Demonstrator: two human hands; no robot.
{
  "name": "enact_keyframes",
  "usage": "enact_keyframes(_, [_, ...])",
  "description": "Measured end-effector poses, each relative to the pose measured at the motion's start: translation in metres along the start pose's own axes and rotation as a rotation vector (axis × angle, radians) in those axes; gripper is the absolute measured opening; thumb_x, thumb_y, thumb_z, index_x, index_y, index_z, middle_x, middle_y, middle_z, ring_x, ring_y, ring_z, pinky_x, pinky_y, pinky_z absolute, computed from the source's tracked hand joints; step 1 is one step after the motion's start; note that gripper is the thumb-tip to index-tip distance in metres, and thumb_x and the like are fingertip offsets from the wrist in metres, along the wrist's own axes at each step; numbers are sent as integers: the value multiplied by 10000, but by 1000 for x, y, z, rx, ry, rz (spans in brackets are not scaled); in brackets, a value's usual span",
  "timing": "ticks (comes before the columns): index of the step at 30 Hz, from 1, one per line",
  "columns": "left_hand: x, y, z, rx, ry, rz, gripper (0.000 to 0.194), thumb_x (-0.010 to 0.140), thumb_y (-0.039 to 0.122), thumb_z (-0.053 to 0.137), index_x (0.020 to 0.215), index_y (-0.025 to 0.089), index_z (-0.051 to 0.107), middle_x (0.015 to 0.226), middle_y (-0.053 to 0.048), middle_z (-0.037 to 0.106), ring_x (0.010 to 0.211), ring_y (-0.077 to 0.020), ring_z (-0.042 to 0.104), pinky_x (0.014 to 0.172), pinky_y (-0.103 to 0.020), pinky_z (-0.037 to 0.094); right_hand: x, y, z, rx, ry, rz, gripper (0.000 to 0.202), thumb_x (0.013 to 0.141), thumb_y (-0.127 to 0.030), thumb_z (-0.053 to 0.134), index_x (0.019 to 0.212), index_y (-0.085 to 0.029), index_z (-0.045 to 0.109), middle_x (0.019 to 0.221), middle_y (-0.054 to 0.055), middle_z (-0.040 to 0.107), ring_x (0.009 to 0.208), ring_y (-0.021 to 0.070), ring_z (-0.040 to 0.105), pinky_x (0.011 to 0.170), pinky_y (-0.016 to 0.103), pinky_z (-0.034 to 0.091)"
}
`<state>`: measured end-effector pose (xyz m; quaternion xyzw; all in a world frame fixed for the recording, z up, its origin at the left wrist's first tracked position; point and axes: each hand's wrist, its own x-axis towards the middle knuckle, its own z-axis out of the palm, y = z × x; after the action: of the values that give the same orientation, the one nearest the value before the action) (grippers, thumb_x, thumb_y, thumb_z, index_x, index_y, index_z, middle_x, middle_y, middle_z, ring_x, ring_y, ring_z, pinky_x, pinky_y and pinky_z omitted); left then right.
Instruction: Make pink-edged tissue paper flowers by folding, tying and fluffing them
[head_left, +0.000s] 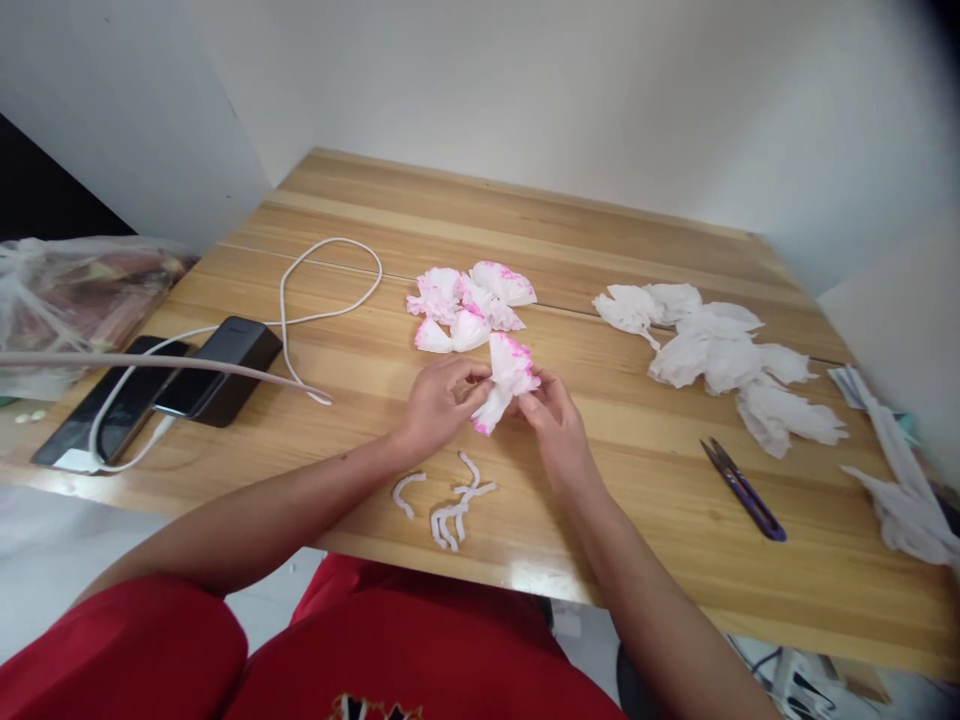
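Pinching a pink-edged white tissue-paper flower (506, 385) from both sides: left hand (439, 402) and right hand (553, 412), fingers curled nearly closed on its gathered middle, just above the wooden table (600, 500). Beyond, a cluster of finished pink-tipped paper flowers (471, 305). Right, a pile of plain white tissue bundles (720, 355), seemingly not yet coloured. Near, short white twisted ties (454, 510) and purple thread snips (742, 490).
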<state>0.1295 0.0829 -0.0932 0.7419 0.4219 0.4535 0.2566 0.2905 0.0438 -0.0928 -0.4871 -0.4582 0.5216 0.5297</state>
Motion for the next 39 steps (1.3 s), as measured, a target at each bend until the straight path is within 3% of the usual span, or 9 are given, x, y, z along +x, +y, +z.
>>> enact_keyframes(4, [-2, 3, -2, 128, -27, 170, 81, 874, 212, 551, 872, 182, 627, 871, -47, 668, 844, -180, 586, 792, -323, 424, -2, 1, 7, -75, 8, 29, 502, 734, -398, 677, 1173, -216, 519, 1101, 65, 621, 1003, 219, 576, 893, 361, 458])
enact_keyframes(9, [-5, 6, -1, 174, -37, 280, 98, 886, 203, 533, 898, 187, 629, 918, -57, 677, 878, -185, 589, 819, -333, 415, -2, 7, 13, -175, -59, 52, 287, 732, -318, 644, 982, -193, 578, 956, 45, 638, 933, 212, 589, 845, 354, 466])
enact_keyframes(12, [-5, 6, 1, 92, -27, 177, 72, 862, 178, 557, 858, 183, 629, 874, -40, 669, 842, -170, 592, 782, -301, 427, -2, 9, 15, -317, -79, 24, 225, 718, -267, 616, 925, -187, 579, 870, 33, 630, 834, 193, 592, 763, 333, 477])
enact_keyframes(15, [-1, 4, 2, -47, 26, -3, 56, 824, 146, 573, 814, 165, 624, 777, -17, 637, 735, -142, 578, 702, -258, 437, -2, 6, 15, -396, -119, 28, 370, 718, -205, 587, 1084, -189, 533, 902, 32, 638, 794, 175, 598, 734, 318, 475])
enact_keyframes(18, [2, 0, 1, -112, 56, -87, 56, 800, 142, 575, 815, 149, 628, 735, -5, 609, 683, -128, 557, 672, -244, 433, -2, 1, 10, -303, -172, 51, 534, 734, -212, 609, 1239, -208, 438, 978, 42, 635, 869, 175, 608, 765, 313, 483])
enact_keyframes(24, [2, -3, 1, -5, -27, -33, 58, 808, 167, 577, 789, 157, 631, 729, -6, 613, 690, -135, 546, 672, -257, 416, 2, 0, 4, -46, -57, 63, 488, 761, -409, 650, 1182, -208, 510, 1071, 65, 634, 988, 196, 592, 843, 334, 486])
enact_keyframes(32, [0, 0, 2, 23, -38, -25, 68, 805, 183, 587, 778, 165, 646, 694, -1, 615, 661, -135, 546, 645, -257, 415, 3, 7, 4, -61, 106, 60, 271, 719, -399, 696, 876, -183, 648, 795, 7, 638, 727, 143, 562, 712, 279, 463])
enact_keyframes(39, [0, 3, 4, -171, -80, -156, 91, 772, 162, 580, 799, 155, 666, 717, -1, 653, 660, -129, 579, 625, -232, 444, 1, 6, 1, 13, -44, 131, 260, 713, -414, 709, 866, -209, 659, 786, 6, 633, 713, 144, 559, 713, 296, 471])
